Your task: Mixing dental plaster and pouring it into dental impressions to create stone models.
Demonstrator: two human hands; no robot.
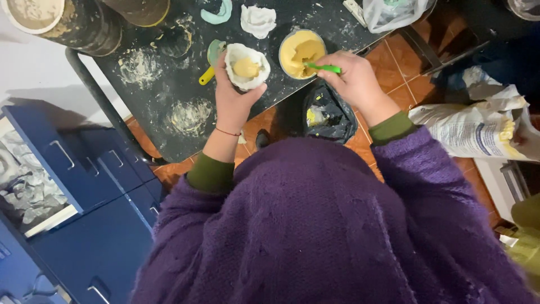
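nearest to the camera is a fuzzy purple sweater (pixel 315 225) with green cuffs poking out at the wrists.

the left hand (pixel 232 95) is wrapped around a white mold (pixel 246 66), holding it up from below. a blob of yellow paste sits inside the mold. a thin red string is tied around that wrist.

the right hand (pixel 354 79) is pinched tight on a green spoon (pixel 323 68). the tip of the spoon is dipped in a round bowl of yellow paste (pixel 302 53), which stands on the black table (pixel 163 129) just beside the mold.

it looks like the filling step: paste goes from the bowl into the mold, one scoop at a time. the mold seems only partly full. the next move would call for lifting a scoop without dripping, and keeping the mold level and close to the bowl so the paste lands inside.

under the table edge hangs a dark bag (pixel 329 115) with yellow smears in it. to the right lies a white paper sack (pixel 478 126) on the orange floor tiles. to the left are blue drawers (pixel 95 169).

farther out on the table are a yellow handled scoop (pixel 209 66), dusty round marks, a pale green curved piece (pixel 218 13), a lumpy white piece (pixel 258 20), and a clear plastic bag (pixel 394 12). at the far left corner stand two dirty tubs (pixel 84 22).
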